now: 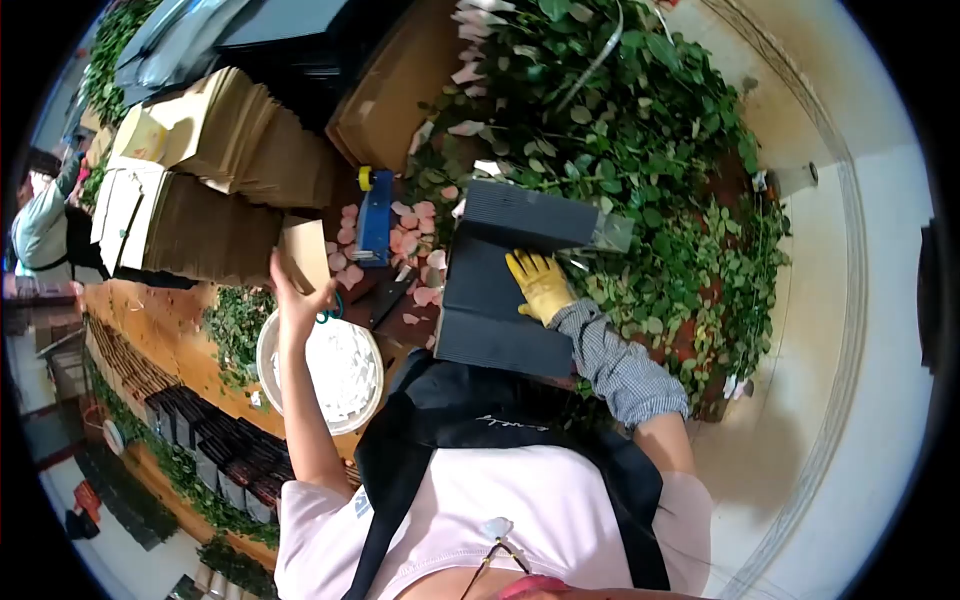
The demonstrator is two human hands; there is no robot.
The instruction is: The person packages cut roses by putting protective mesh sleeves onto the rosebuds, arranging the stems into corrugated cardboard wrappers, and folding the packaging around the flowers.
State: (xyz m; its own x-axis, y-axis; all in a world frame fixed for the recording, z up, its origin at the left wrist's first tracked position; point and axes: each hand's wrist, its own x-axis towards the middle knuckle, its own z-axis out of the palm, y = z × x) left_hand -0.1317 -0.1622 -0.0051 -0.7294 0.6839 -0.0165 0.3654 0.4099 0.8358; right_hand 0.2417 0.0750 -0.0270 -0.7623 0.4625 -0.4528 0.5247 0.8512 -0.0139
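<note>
My left hand (300,295) is closed on a small tan cardboard piece (306,254), beside the stacks of folded cardboard (210,225). Teal scissor-like handles (331,308) show by its fingers. My right hand (540,287), in a yellow glove, lies with its fingers spread on a dark corrugated sheet (490,285) folded partly upward at its far and near sides. Leafy stems (625,240) stick out from under the far fold at the right.
A white basin (372,400) of white pieces sits below my left hand. A blue tape dispenser (375,220) and pink petals (408,240) lie mid-table. Green foliage (640,110) fills the right. Another person (45,230) stands at the far left.
</note>
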